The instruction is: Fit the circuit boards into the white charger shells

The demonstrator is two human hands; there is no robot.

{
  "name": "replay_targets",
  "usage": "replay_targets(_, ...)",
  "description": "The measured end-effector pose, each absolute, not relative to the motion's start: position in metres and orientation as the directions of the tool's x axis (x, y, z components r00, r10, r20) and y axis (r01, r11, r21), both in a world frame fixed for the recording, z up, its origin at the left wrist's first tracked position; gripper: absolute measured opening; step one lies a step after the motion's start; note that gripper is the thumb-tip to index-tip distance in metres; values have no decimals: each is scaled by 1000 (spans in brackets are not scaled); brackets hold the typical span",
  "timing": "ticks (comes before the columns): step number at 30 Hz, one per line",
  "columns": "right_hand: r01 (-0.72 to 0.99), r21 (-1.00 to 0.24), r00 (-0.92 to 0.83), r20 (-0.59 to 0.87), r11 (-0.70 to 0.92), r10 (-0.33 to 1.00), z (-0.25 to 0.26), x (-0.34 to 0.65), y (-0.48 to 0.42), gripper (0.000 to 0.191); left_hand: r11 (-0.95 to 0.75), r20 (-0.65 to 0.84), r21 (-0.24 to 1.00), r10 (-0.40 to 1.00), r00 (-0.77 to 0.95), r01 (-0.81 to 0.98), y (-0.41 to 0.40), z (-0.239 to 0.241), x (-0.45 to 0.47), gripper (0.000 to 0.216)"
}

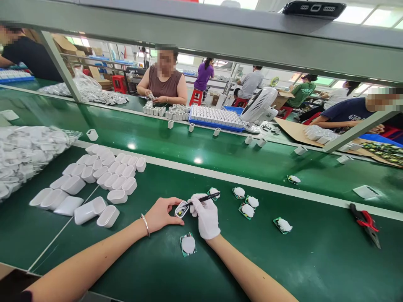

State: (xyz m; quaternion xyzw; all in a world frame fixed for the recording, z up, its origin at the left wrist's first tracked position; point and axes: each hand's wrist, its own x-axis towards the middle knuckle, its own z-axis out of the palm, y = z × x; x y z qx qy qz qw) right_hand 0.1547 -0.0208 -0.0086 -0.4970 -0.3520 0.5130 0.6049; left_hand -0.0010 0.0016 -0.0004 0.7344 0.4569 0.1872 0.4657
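Observation:
My left hand, bare and with a bracelet at the wrist, grips a small white plastic housing between thumb and fingers. Parts of a circuit board show inside its open top. In my gloved right hand is a pair of black tweezers, its tips at the mouth of the housing. Just below my hands lies a circuit board with a round white pad. More such boards are scattered to the right. Rows of white housings stand to the left of my left hand.
A plastic bag of white parts lies at the far left. Red-handled pliers rest at the right. Beyond the white strip, a green belt carries several housings. A metal shelf beam crosses above. Across the belt sits a co-worker.

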Motion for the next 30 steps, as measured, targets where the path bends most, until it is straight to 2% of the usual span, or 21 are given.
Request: replay_targets(30,-266,-964,208,-70,-13,976,-6,154,-18,22,-143,-162,850,845,509,507,2,3,0,52)
